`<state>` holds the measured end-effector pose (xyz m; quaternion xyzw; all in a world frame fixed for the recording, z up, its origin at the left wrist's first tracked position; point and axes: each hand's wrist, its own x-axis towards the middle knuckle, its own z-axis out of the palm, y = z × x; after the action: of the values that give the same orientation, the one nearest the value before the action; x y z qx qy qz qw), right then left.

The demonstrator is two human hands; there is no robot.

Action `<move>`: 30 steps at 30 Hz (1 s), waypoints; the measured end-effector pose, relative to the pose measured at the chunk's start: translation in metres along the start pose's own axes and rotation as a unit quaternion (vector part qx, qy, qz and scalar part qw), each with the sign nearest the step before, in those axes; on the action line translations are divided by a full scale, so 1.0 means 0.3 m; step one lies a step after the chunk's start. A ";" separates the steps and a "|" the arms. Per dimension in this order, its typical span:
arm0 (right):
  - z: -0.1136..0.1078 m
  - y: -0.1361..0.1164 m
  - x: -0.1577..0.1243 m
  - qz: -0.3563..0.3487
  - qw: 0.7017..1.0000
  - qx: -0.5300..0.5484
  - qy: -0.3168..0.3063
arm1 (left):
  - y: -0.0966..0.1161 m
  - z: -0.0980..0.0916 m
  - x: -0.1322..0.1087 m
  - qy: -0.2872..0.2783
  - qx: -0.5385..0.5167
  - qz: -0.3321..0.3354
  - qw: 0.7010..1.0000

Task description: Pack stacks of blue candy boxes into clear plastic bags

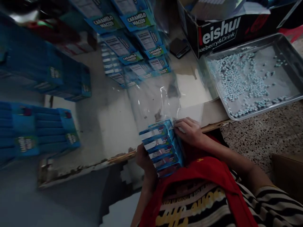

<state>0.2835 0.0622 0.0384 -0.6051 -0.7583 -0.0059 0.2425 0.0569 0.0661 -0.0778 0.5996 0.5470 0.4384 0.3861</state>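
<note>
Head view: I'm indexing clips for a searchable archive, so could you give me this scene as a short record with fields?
Left hand: the left hand holds the left side of the stack of blue boxes
Right hand: the right hand is at the stack's upper right corner; exact grip unclear
Tabletop: clear plastic spreads beyond the stack, towards the CARAMELO MACIZO packs
Far left: more blue packs
Right: metal tray with small pale blue pellets
Behind tray: black printed carton

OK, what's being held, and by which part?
A stack of blue boxes: the left hand holds its left side; the right hand is at its far right corner, its grip there unclear.
</note>
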 end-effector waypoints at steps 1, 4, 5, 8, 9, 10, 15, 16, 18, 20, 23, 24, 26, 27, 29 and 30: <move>0.008 0.011 0.006 -0.014 1.000 0.003 -0.007 | -0.001 -0.006 0.004 0.021 0.015 0.011 1.000; 0.023 0.034 0.009 -0.033 0.999 0.010 -0.039 | -0.007 -0.022 0.022 0.041 0.045 0.044 0.997; 0.022 0.036 0.003 -0.037 0.998 0.014 -0.047 | -0.011 -0.026 0.029 0.041 0.048 0.053 0.997; 0.000 0.020 -0.037 -0.053 0.997 0.022 -0.051 | -0.023 -0.031 0.048 0.052 0.048 0.073 0.995; -0.013 0.008 -0.055 -0.062 0.997 0.019 -0.047 | -0.027 -0.032 0.053 0.058 0.047 0.076 0.994; -0.026 -0.005 -0.073 -0.072 0.996 0.013 -0.043 | -0.031 -0.032 0.057 0.062 0.047 0.077 0.994; -0.073 -0.051 -0.100 -0.052 0.998 0.017 -0.027 | -0.031 -0.040 0.027 0.071 0.087 0.103 0.988; -0.078 -0.052 -0.092 -0.048 0.998 0.023 -0.033 | -0.027 -0.043 0.012 0.067 0.095 0.118 0.986; -0.085 -0.048 -0.075 -0.062 0.996 0.017 -0.057 | -0.018 -0.048 -0.021 0.053 0.102 0.140 0.983; -0.092 -0.039 -0.065 -0.091 0.992 -0.016 -0.085 | -0.011 -0.053 -0.044 0.022 0.096 0.154 0.983; -0.106 -0.022 -0.079 -0.151 0.981 -0.034 -0.118 | -0.015 -0.069 -0.060 -0.042 0.064 0.190 0.979; -0.114 -0.017 -0.090 -0.172 0.977 -0.023 -0.127 | -0.020 -0.077 -0.066 -0.065 0.049 0.200 0.976; -0.135 -0.011 -0.117 -0.198 0.968 0.011 -0.152 | -0.031 -0.096 -0.090 -0.099 0.026 0.205 0.973; -0.146 -0.011 -0.130 -0.203 0.965 0.024 -0.167 | -0.036 -0.106 -0.108 -0.112 0.017 0.198 0.974; -0.166 -0.014 -0.150 -0.208 0.957 0.033 -0.199 | -0.043 -0.119 -0.152 -0.118 -0.005 0.161 0.980; -0.172 -0.018 -0.155 -0.205 0.956 0.031 -0.209 | -0.044 -0.121 -0.174 -0.109 -0.014 0.136 0.985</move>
<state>0.3041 0.0025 0.0679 -0.4162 -0.8998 0.0947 0.0904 0.0173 0.0151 -0.0840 0.7069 0.4089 0.4265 0.3888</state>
